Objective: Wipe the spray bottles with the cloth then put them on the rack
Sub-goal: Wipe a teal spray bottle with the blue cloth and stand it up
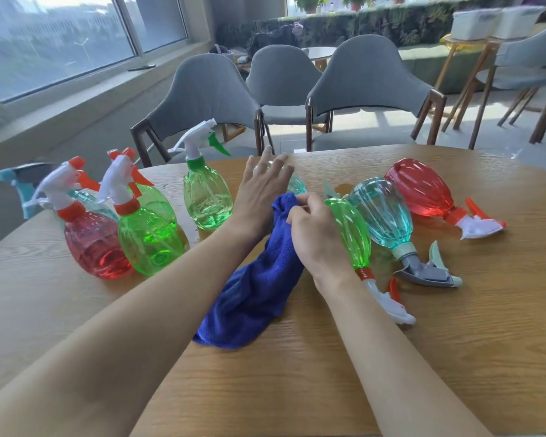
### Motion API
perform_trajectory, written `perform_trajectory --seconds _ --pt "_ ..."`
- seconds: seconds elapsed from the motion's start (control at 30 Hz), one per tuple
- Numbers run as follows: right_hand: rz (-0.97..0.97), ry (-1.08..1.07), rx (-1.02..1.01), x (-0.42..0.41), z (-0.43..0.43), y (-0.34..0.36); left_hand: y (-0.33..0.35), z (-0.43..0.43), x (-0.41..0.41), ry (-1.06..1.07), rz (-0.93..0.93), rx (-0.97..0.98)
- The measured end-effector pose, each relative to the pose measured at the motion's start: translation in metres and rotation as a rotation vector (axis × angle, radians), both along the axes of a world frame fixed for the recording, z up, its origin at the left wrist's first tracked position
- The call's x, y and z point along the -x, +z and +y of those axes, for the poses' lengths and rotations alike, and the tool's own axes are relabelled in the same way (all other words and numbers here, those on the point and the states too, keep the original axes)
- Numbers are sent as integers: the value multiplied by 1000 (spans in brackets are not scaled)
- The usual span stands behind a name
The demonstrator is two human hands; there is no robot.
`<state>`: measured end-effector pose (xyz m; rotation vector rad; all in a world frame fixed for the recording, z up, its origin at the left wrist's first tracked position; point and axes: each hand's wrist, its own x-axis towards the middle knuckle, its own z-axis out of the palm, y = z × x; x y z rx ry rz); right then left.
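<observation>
Grey chairs (pixel 366 74) stand beyond the far edge of the wooden table (pixel 470 342). A window (pixel 60 36) fills the left wall.

The spray bottles (pixel 207 197) are glossy see-through plastic in red, green and teal with matt opaque plastic trigger heads (pixel 196 140), the blue cloth (pixel 259 291) is soft, nappy fabric, the table (pixel 454 342) is matt grained wood, and the chairs (pixel 366 74) wear grey woven fabric
</observation>
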<state>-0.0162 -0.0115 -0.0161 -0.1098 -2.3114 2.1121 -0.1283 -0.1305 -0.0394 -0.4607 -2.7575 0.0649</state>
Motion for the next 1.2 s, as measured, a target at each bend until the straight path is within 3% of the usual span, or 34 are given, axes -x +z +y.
perform_trajectory --seconds 0.23,0.53,0.77,0.97,1.2 --pt "3 -3 -4 0 3 0 -7 -9 5 12 141 77" --pt "0 14 -17 -1 3 2 20 -17 -20 8 -166 -109" --pt "51 -22 25 -4 1 4 33 -29 -50 80 -495 -682" --pt "88 -47 45 -4 7 -1 25 -46 -87 228 -529 -1077" --pt "108 -112 57 -3 3 -8 20 -65 -128 145 -652 -1616"
